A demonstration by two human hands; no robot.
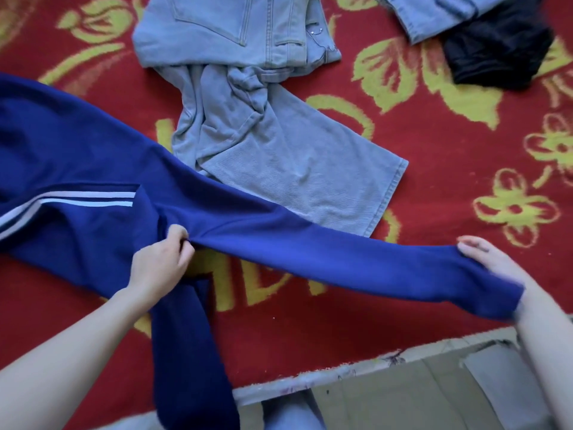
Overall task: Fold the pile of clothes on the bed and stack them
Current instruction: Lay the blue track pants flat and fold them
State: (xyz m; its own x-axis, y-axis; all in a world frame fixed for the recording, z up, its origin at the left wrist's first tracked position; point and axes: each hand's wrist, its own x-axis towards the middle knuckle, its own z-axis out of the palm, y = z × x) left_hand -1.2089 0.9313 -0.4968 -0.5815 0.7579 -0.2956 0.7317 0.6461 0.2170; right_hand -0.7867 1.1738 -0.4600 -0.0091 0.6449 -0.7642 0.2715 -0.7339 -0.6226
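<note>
Head view: the left hand pinches the blue pants at the middle, the right hand grips one leg's end, above the red bed; folding looks just begun; next, I think, lay the legs together.

You had soft, even light with only faint shadows; the blue garment blurred just by your right fingers, and far edges bowed.
</note>
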